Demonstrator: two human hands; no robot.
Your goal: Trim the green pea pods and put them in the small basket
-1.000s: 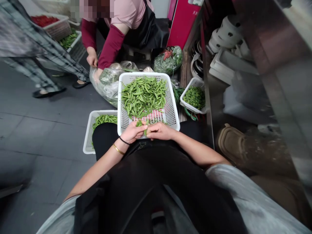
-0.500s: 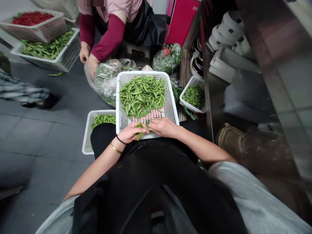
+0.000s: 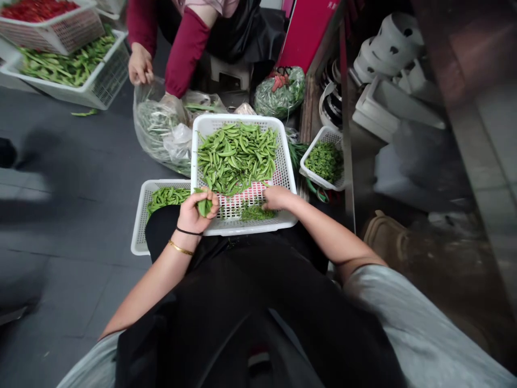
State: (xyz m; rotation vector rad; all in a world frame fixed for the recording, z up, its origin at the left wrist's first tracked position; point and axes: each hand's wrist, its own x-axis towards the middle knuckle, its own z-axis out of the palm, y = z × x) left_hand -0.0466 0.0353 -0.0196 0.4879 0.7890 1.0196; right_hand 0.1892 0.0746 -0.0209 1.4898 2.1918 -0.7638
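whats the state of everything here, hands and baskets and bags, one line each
left hand, closed around green pods
right hand, at the loose trimmings, fingertips unclear
large basket, partly filled with a pod heap
lower-left basket, partly hidden, pods inside
small basket, holding leafy greens
clear bag, held at its edge by a co-worker's hand
rounded bag, stuffed with greenery
upper basket, stacked on another basket

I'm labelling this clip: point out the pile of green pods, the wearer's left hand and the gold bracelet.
Pile of green pods [image 3: 238, 159]: head view, on the middle of the heap.
Left hand [image 3: 191, 214]: head view, on bare skin near its middle.
Gold bracelet [image 3: 180, 249]: head view, on the middle of the visible band.
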